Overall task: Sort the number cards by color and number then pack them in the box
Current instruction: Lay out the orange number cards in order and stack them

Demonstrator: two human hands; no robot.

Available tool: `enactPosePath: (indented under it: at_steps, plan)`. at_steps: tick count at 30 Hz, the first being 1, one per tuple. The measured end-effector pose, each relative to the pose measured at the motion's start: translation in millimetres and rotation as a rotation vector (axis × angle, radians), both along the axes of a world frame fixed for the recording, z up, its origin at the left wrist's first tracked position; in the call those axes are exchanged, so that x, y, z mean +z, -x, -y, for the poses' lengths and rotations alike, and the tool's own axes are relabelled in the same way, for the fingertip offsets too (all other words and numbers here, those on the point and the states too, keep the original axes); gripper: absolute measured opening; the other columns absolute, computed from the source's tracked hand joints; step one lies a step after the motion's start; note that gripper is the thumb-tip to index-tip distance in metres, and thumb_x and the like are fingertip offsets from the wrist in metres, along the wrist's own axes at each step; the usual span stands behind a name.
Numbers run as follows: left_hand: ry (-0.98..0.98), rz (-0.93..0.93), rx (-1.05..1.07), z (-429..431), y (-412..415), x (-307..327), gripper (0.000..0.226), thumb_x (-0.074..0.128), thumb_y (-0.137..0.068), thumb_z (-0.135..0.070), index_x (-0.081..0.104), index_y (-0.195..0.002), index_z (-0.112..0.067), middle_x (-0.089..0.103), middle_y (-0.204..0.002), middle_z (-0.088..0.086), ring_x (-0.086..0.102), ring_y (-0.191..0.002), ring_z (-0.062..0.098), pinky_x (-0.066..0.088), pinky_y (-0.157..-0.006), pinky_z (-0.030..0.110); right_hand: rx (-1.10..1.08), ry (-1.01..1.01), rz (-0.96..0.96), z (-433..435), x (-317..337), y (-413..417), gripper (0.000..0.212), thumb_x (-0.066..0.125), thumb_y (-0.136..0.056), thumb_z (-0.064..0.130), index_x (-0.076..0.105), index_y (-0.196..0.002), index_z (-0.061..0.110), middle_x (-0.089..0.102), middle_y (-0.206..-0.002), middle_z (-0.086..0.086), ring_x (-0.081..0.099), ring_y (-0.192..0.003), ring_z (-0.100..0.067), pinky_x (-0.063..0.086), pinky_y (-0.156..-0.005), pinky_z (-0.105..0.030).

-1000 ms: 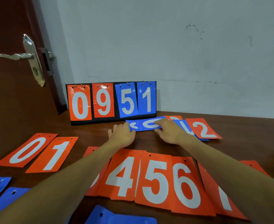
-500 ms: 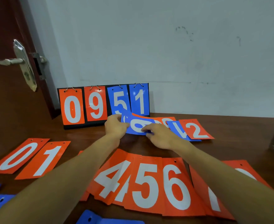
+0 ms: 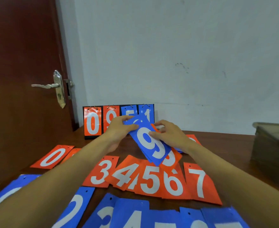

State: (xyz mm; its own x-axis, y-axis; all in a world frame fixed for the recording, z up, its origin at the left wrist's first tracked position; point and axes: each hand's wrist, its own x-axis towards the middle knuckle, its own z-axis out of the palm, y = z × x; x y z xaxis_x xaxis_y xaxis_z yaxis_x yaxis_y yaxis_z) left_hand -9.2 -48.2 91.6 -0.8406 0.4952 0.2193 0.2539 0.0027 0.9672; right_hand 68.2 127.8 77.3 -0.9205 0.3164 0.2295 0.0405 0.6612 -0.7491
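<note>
Pinching a blue 9 card (image 3: 149,142) between them, left hand (image 3: 119,130) and right hand (image 3: 168,134) cover the scoreboard (image 3: 92,122) reading 0951.

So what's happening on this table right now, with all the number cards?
A person is sorting number cards. Both hands, left hand and right hand, hold a small stack with a blue 9 card on top, above the table. Orange cards lie in a row, 3 through 7, with an orange 0 further left. Blue cards run along the near edge. A flip scoreboard stands by the wall.
</note>
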Motion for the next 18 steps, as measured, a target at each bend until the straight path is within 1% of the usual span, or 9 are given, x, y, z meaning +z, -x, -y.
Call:
enactPosePath:
  at_steps: [2, 3, 4, 6, 9, 11, 12, 15, 18]
  plan:
    - [-0.133, 0.111, 0.000, 3, -17, 2, 0.018, 0.067, -0.086, -0.011, 0.065, -0.104, -0.009, 0.073, -0.097, 0.012, 0.072, -0.081, 0.023, 0.059, -0.067, 0.030, 0.024, 0.167, -0.056, 6, 0, -12, 0.027, 0.071, -0.082, 0.032, 0.066, -0.100, 0.013, 0.073, -0.095, -0.007, 0.071, -0.086, -0.021, 0.058, -0.079, -0.039]
    - [-0.197, 0.174, -0.006, 3, -26, 2, 0.018, 0.066, -0.087, -0.013, 0.065, -0.104, -0.008, 0.073, -0.098, 0.013, 0.072, -0.084, 0.025, 0.059, -0.069, 0.032, 0.020, 0.217, -0.094, 10, 0, -20, 0.018, 0.071, -0.083, 0.029, 0.067, -0.091, 0.014, 0.074, -0.090, -0.006, 0.071, -0.081, -0.018, 0.058, -0.070, -0.033]
    - [-0.245, 0.228, -0.020, 2, -36, 0, 0.020, 0.064, -0.088, -0.016, 0.065, -0.106, -0.006, 0.073, -0.100, 0.013, 0.072, -0.087, 0.027, 0.059, -0.072, 0.035, 0.009, 0.266, -0.137, 14, 1, -27, 0.011, 0.070, -0.084, 0.026, 0.066, -0.086, 0.015, 0.073, -0.086, -0.004, 0.071, -0.075, -0.015, 0.056, -0.062, -0.028]
    - [-0.288, 0.314, -0.073, 0, -56, -7, 0.024, 0.062, -0.090, -0.020, 0.064, -0.108, -0.006, 0.073, -0.103, 0.012, 0.071, -0.093, 0.029, 0.058, -0.076, 0.039, -0.018, 0.381, -0.234, 22, 1, -41, 0.006, 0.068, -0.086, 0.018, 0.066, -0.081, 0.016, 0.073, -0.083, -0.002, 0.069, -0.070, -0.013, 0.054, -0.058, -0.026]
    - [-0.232, 0.361, -0.170, -1, -90, -23, 0.027, 0.063, -0.089, -0.017, 0.063, -0.114, -0.010, 0.072, -0.107, 0.010, 0.070, -0.098, 0.028, 0.056, -0.085, 0.045, -0.075, 0.531, -0.322, 32, -1, -63, 0.007, 0.067, -0.087, 0.014, 0.067, -0.082, 0.009, 0.073, -0.084, -0.007, 0.070, -0.072, -0.019, 0.059, -0.065, -0.034]
    - [-0.171, 0.327, -0.201, -1, -108, -34, 0.028, 0.063, -0.088, -0.012, 0.062, -0.116, -0.014, 0.073, -0.106, 0.007, 0.070, -0.097, 0.026, 0.056, -0.086, 0.045, -0.133, 0.536, -0.326, 35, -6, -76, 0.015, 0.067, -0.087, 0.017, 0.068, -0.086, 0.002, 0.073, -0.088, -0.013, 0.070, -0.078, -0.027, 0.058, -0.071, -0.042]
    - [-0.161, 0.311, -0.193, 0, -115, -38, 0.028, 0.064, -0.088, -0.011, 0.062, -0.116, -0.015, 0.073, -0.106, 0.006, 0.070, -0.095, 0.024, 0.057, -0.084, 0.044, -0.149, 0.529, -0.321, 36, -10, -83, 0.015, 0.066, -0.088, 0.018, 0.069, -0.088, 0.003, 0.073, -0.090, -0.013, 0.071, -0.080, -0.027, 0.058, -0.072, -0.043]
    - [-0.164, 0.291, -0.170, 5, -131, -45, 0.031, 0.067, -0.086, -0.012, 0.062, -0.116, -0.016, 0.073, -0.104, 0.006, 0.072, -0.091, 0.024, 0.059, -0.078, 0.042, -0.183, 0.527, -0.315, 35, -22, -104, 0.016, 0.067, -0.087, 0.020, 0.068, -0.098, 0.009, 0.073, -0.097, -0.009, 0.072, -0.082, -0.022, 0.060, -0.070, -0.039]
    - [-0.100, 0.237, -0.147, 11, -144, -51, 0.034, 0.071, -0.082, -0.018, 0.061, -0.115, -0.017, 0.073, -0.102, 0.005, 0.073, -0.087, 0.023, 0.060, -0.075, 0.041, -0.201, 0.585, -0.294, 33, -33, -123, 0.020, 0.070, -0.085, 0.019, 0.057, -0.099, 0.014, 0.071, -0.096, -0.005, 0.071, -0.078, -0.016, 0.057, -0.056, -0.027]
